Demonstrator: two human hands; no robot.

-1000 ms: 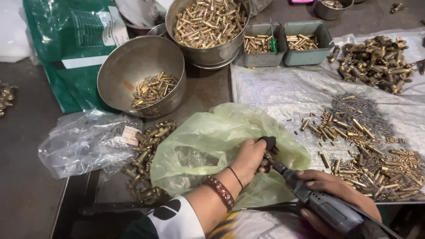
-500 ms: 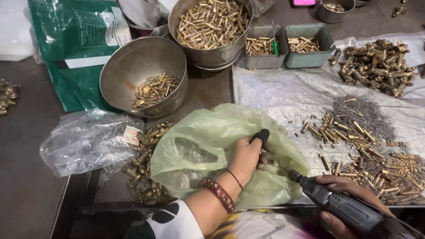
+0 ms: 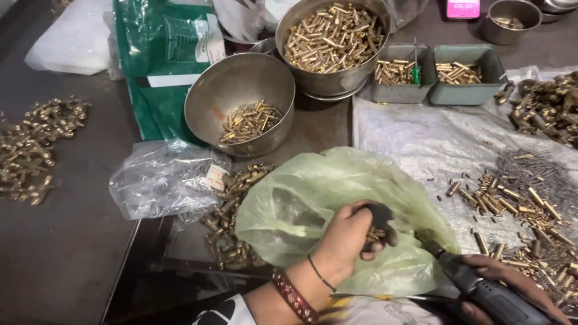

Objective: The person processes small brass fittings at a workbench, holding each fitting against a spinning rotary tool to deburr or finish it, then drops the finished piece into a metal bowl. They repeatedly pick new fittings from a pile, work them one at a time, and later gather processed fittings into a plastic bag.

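This is a small metal-parts workshop, a hand-assembly bench by the look of it; the dark worktop is crowded with loose brass fittings; at twelve o'clock a large steel bowl is heaped with them; at eleven a second steel bowl holds a smaller lot; two grey sorting trays at one o'clock keep parts apart; more brass pieces and thin wire springs lie spread on a white sheet at three o'clock; another brass heap sits at nine; a handheld power tool at five o'clock confirms bench work.
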